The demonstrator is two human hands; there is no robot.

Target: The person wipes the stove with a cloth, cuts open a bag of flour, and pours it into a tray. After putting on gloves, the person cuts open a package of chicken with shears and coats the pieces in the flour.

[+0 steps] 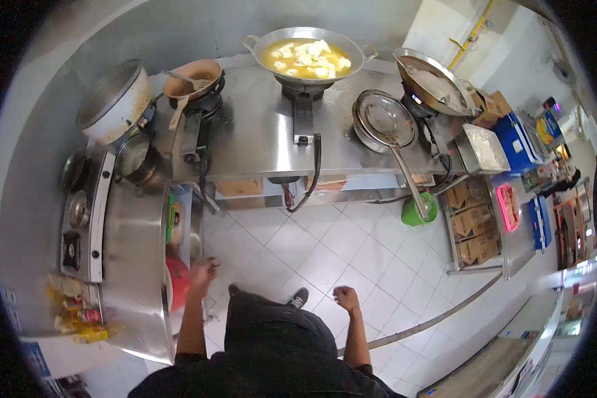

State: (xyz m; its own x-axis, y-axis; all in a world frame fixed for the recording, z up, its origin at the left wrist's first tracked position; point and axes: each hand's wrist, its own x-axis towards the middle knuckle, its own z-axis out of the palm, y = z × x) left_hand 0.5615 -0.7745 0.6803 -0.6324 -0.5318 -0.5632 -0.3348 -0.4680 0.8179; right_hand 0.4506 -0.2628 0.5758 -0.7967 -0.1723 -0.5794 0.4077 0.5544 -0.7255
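Observation:
My left hand [205, 270] hangs beside the steel counter, near a red tub [178, 282] on the shelf below; its fingers are blurred. My right hand [345, 298] is held over the tiled floor, fingers curled in, with nothing visible in them. Both hands are away from the cookware. Ahead on the steel cooking table [252, 142] stands a large wok [249, 43] of yellow oil with pale pieces floating in it. To its right, a strainer [383, 118] rests on a metal bowl, its long handle reaching past the table's front edge.
A brown pan [179, 86] with a spatula and a large pot [116, 103] are at left. Another wok [438, 86] stands at right, near a tray of white powder [485, 147]. A green bucket [419, 209] is on the floor. A hose [438, 320] crosses the tiles.

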